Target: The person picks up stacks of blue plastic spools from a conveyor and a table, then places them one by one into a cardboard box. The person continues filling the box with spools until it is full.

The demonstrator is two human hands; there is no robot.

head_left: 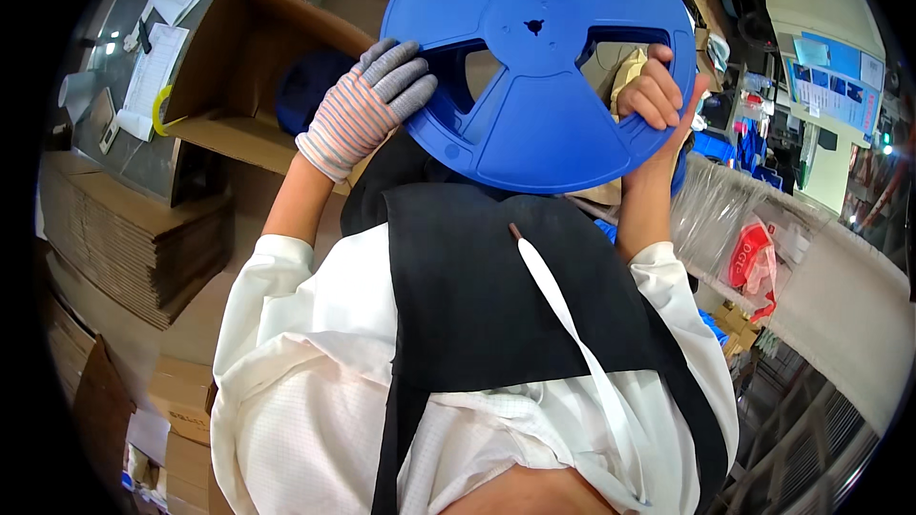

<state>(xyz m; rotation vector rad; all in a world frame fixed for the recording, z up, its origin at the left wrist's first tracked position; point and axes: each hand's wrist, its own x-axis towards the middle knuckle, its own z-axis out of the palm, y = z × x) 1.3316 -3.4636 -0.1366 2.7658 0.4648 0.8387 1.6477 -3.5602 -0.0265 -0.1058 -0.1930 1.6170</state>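
Observation:
A large round blue plastic reel (pixel 539 95) with cut-out windows and a small centre hole is held up in front of me. My left hand (pixel 367 105), in a grey and striped knit glove, grips its left rim. My right hand (pixel 656 93) is bare and grips the right rim, fingers curled through a window. A white strip (pixel 572 315) hangs down over my black apron and white coat.
An open cardboard box (pixel 239 67) with a dark blue thing inside stands to the left. Flattened cardboard (pixel 124 238) is stacked at lower left. Papers (pixel 157 67) lie on a grey surface at far left. Clear plastic bags (pixel 735 219) and a red-printed bag (pixel 754 262) lie at right.

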